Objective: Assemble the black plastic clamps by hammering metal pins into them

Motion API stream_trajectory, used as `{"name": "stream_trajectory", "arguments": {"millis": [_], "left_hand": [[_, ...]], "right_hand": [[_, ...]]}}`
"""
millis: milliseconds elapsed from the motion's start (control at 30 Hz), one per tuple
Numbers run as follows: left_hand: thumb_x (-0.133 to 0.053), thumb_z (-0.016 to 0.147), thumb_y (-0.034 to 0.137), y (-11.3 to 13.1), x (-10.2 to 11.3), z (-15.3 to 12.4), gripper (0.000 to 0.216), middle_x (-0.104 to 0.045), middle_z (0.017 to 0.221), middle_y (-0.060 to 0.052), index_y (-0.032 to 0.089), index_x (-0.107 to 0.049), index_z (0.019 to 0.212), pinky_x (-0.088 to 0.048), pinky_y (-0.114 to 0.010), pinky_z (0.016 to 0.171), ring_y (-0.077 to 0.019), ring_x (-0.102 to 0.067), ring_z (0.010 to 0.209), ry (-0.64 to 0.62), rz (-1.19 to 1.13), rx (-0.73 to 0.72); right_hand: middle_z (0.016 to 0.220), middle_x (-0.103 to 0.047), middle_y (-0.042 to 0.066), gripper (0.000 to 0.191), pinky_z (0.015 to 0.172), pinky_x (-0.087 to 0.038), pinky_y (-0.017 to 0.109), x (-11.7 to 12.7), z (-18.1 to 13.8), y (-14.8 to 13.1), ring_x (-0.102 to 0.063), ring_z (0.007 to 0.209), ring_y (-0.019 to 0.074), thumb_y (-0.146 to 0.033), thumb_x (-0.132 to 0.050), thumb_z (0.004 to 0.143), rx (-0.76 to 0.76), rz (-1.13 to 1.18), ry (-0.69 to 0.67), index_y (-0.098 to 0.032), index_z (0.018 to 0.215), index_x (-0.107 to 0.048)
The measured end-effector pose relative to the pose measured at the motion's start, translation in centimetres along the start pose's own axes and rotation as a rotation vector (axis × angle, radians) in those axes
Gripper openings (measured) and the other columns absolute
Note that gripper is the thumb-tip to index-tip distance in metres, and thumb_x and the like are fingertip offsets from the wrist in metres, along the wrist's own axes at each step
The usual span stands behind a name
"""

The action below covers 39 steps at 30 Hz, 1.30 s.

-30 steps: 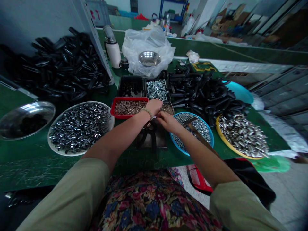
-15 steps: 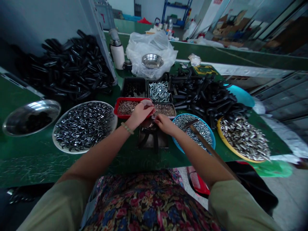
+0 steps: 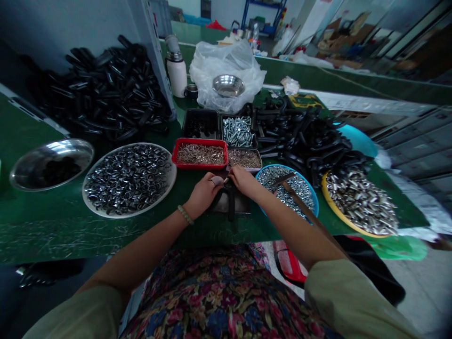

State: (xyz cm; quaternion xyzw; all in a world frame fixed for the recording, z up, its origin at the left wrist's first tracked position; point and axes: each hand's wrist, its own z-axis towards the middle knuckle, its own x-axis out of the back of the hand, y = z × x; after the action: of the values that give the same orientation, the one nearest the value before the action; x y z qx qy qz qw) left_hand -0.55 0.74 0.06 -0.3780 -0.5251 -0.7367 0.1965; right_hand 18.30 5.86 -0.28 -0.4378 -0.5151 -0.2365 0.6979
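Red tray (image 3: pixel 199 142), blue bowl (image 3: pixel 312 197), yellow dish (image 3: pixel 326 200) (all on green table (image 3: pixel 52 226)); floral apron (image 3: pixel 226 301).

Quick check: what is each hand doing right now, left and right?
Left hand: curled over the dark fixture; what it grips cannot be told.
Right hand: fingers pinched at the same fixture; held item too small to tell.

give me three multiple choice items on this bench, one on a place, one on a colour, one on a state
1. What lies right behind the red tray?
A. a black tray
B. a yellow dish
C. a blue basin

2. What colour is the dish rim under the metal tubes?
A. red
B. white
C. yellow

3. How are the left hand and right hand?
A. far apart
B. close together over a dark block
C. in the lap

Answers:
1 A, the black tray sits just beyond it.
2 C, the yellow dish edge shows.
3 B, both meet over the dark block.
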Motion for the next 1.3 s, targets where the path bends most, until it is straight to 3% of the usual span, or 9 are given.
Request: {"name": "stream_trajectory", "arguments": {"millis": [200,433,633,967,1200,1300], "left_hand": [[-0.048,0.094,0.032,0.6,-0.2,0.1,0.02,-0.057,0.102,-0.005,0.02,-0.063,0.096,-0.044,-0.031,0.089,-0.0185,-0.055,0.096,-0.036,0.233,-0.002],[-0.038,0.097,0.034,1.6,0.0,0.2,0.028,-0.058,0.099,-0.007,0.019,-0.061,0.096,-0.044,-0.03,0.079,-0.0192,-0.055,0.09,-0.101,0.398,-0.049],[-0.041,0.096,0.028,1.9,0.4,-0.2,0.021,-0.057,0.098,-0.006,0.02,-0.06,0.1,-0.043,-0.028,0.073,-0.0174,-0.056,0.084,-0.176,0.48,-0.111],[-0.043,0.096,0.03,1.7,0.6,-0.8,0.021,-0.057,0.099,-0.006,0.021,-0.061,0.101,-0.046,-0.029,0.071,-0.0191,-0.057,0.086,-0.17,0.455,-0.145],[-0.046,0.094,0.028,2.1,0.6,-1.6,0.023,-0.056,0.109,-0.007,0.02,-0.058,0.111,-0.048,-0.03,0.085,-0.0187,-0.058,0.092,-0.222,0.302,-0.154],[-0.047,0.093,0.027,2.4,0.3,-1.7,0.023,-0.056,0.108,-0.007,0.02,-0.057,0.113,-0.048,-0.031,0.084,-0.0196,-0.057,0.092,-0.218,0.322,-0.149]], "right_hand": [[0.102,-0.058,0.013,0.012,0.087,-0.045,0.036,0.1,-0.8,-0.3,-0.055,0.098,0.0236,-0.016,-0.042,0.095,0.008,-0.103,-0.017,-0.013,0.098,-0.053],[0.094,-0.061,0.009,0.01,0.085,-0.044,0.034,0.2,-0.7,0.8,-0.056,0.093,0.0206,-0.018,-0.045,0.094,-0.032,0.052,0.017,-0.016,0.092,-0.054],[0.092,-0.061,0.008,0.009,0.084,-0.044,0.033,0.3,-0.8,0.8,-0.055,0.091,0.0198,-0.018,-0.047,0.093,-0.038,0.079,0.016,-0.017,0.089,-0.055],[0.095,-0.061,0.01,0.01,0.085,-0.045,0.033,0.6,-1.1,0.3,-0.057,0.094,0.0204,-0.018,-0.045,0.095,-0.019,-0.043,-0.023,-0.015,0.094,-0.055],[0.103,-0.062,0.015,0.023,0.086,-0.047,0.036,0.3,-1.8,-1.4,-0.059,0.099,0.0238,-0.013,-0.037,0.096,0.004,-0.144,-0.081,-0.012,0.101,-0.06],[0.116,-0.061,0.015,0.029,0.095,-0.045,0.036,1.9,-3.8,0.3,-0.056,0.111,0.0226,-0.022,-0.039,0.098,-0.032,-0.098,0.038,-0.013,0.118,-0.057]]}}
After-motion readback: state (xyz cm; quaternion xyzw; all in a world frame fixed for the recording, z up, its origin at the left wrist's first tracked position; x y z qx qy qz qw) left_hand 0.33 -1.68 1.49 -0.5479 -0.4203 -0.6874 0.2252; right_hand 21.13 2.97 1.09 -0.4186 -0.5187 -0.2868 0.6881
